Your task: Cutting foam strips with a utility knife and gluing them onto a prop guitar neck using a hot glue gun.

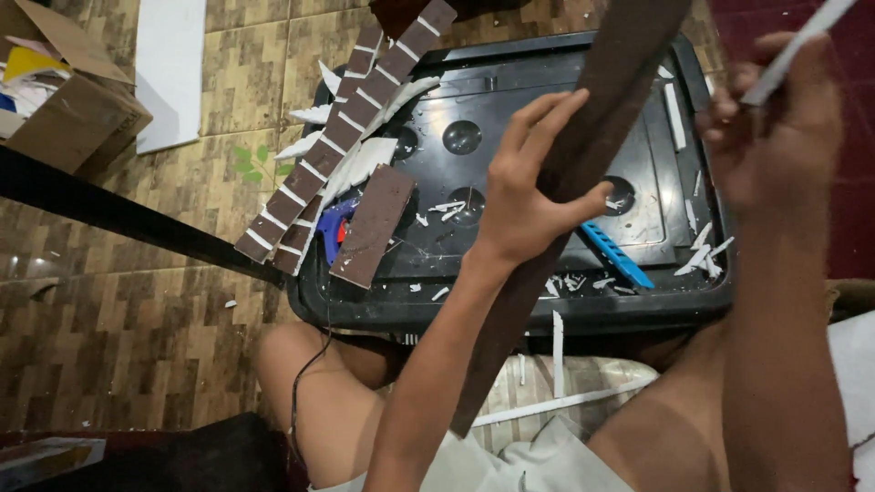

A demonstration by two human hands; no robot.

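Left hand: your left hand (529, 196) grips the long dark brown strip (583, 155), thumb over its front, fingers spread behind.
Strip: plain, flat, matte brown; runs diagonally from far right down toward your lap, above the black tray (510, 305).
Right hand: your right hand (775, 123) pinches a thin white strip (793, 50), far right.
Left of tray: brown strips with white crossbars (342, 137), short brown piece (374, 226).
Tray: blue utility knife (615, 253), white scraps (704, 255).

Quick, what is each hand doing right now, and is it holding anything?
Left hand: closed loosely around a long brown strip, fingers partly stretched out.
Right hand: closed on a thin white stick.
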